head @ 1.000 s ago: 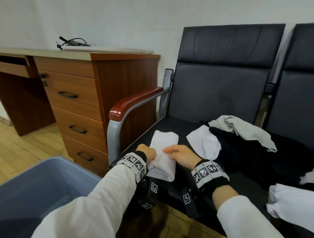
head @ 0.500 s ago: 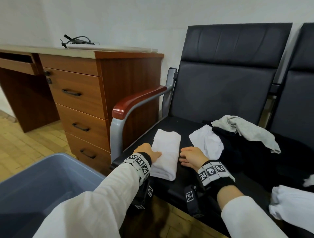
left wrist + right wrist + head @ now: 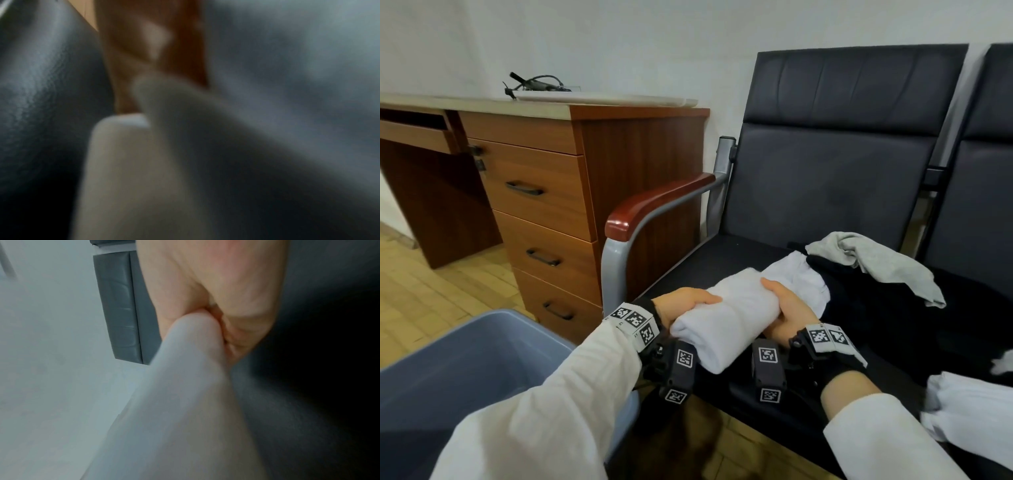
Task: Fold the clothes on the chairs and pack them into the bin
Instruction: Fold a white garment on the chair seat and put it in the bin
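A folded white garment point(image 3: 732, 315) is held just above the front of the black chair seat point(image 3: 709, 263). My left hand point(image 3: 685, 303) grips its left side, thumb on top. My right hand point(image 3: 786, 308) grips its right side, thumb over the top and fingers under it. The right wrist view shows the white cloth point(image 3: 185, 394) pinched in the right hand point(image 3: 218, 308). In the blurred left wrist view the white cloth point(image 3: 144, 162) fills the middle. The blue-grey bin point(image 3: 482, 363) stands on the floor at lower left.
Loose clothes lie on the seats: a white piece point(image 3: 798, 277), a grey one point(image 3: 873, 260), a dark one point(image 3: 887, 308), and white cloth point(image 3: 969, 407) at far right. A red-topped armrest point(image 3: 654, 205) and a wooden drawer desk point(image 3: 551, 192) stand left of the chair.
Both hands went from pressing on top of the folded white garment to its two sides, then gripped it and raised it off the seat, toward me.
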A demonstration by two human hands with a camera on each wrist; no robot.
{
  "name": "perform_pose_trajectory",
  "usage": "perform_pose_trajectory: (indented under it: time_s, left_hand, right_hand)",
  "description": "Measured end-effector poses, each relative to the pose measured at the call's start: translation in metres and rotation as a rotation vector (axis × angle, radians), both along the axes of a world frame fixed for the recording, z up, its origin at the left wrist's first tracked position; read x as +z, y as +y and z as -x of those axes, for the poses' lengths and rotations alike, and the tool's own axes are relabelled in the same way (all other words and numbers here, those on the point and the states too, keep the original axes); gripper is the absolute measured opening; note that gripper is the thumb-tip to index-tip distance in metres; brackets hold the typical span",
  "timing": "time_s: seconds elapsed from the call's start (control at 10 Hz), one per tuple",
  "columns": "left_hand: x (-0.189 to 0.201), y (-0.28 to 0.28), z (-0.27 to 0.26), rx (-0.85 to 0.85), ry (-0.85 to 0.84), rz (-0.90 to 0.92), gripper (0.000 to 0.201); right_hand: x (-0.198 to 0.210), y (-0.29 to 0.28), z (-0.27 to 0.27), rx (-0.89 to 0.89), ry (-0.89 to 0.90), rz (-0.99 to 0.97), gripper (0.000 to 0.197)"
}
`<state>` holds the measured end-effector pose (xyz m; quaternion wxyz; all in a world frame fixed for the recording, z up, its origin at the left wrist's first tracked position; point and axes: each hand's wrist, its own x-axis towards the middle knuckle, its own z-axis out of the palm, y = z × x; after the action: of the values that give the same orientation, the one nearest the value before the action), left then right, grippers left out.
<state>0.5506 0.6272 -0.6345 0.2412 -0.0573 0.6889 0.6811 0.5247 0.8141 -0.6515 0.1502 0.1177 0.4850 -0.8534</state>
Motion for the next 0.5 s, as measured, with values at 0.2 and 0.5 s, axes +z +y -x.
perform_pose_trajectory:
  time_s: [0.2,0.5]
  left_hand:
    - [-0.013,-0.012,-0.007,-0.132,-0.148,0.071,0.042]
    - [0.005,-0.070,-0.012,-0.026,-0.037,0.129,0.035]
  right_hand:
    - [0.006,0.000,0.003,-0.147,-0.057,-0.176,0.022]
    - [0.011,0.012,0.006,-0.184,0.081,-0.276,0.039]
